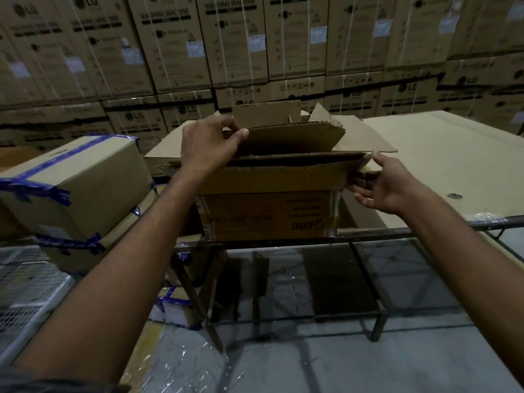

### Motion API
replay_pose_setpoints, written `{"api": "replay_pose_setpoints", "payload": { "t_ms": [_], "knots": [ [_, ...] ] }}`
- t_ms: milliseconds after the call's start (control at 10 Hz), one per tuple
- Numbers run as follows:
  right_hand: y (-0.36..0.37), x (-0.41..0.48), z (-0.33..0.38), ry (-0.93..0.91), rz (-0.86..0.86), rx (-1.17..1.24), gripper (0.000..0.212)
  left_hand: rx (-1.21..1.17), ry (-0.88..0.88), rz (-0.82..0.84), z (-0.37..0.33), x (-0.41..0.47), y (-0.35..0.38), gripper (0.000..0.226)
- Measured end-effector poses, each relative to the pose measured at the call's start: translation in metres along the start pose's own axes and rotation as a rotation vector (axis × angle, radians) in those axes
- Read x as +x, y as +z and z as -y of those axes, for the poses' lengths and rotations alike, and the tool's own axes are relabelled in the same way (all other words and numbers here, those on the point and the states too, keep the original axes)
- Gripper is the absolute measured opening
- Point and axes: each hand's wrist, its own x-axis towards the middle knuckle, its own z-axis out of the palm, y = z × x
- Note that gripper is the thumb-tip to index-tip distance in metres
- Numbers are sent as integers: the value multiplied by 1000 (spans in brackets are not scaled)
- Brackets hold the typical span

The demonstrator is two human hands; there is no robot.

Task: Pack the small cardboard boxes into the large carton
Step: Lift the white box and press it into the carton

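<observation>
The large carton (266, 214), brown with upside-down print on its near side, stands at the front edge of a table. Its top flaps are partly folded over. My left hand (209, 146) pinches the left end of the far flap (292, 137) between thumb and fingers. My right hand (380, 182) is spread with fingers apart at the carton's right top corner, touching the end of the near flap (272, 177). The inside of the carton is hidden by the flaps, and no small box shows in it.
Taped boxes with blue tape (76, 180) are stacked at the left, with more (175, 307) under the table. Flat cardboard sheets (442, 154) cover the tabletop on a metal frame (368, 236). A wall of large appliance cartons (255, 46) rises behind. A wire cage (25, 290) stands at the lower left.
</observation>
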Motion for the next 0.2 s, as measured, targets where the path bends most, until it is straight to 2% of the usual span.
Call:
{"api": "replay_pose_setpoints", "payload": {
  "t_ms": [100, 200],
  "knots": [
    [1, 5, -2, -143, -223, -168, 39, -9, -40, 45, 1, -2, -1, 39],
    [2, 4, 3, -478, -493, -417, 22, -34, -77, 109, 2, -9, -2, 43]
  ]
}}
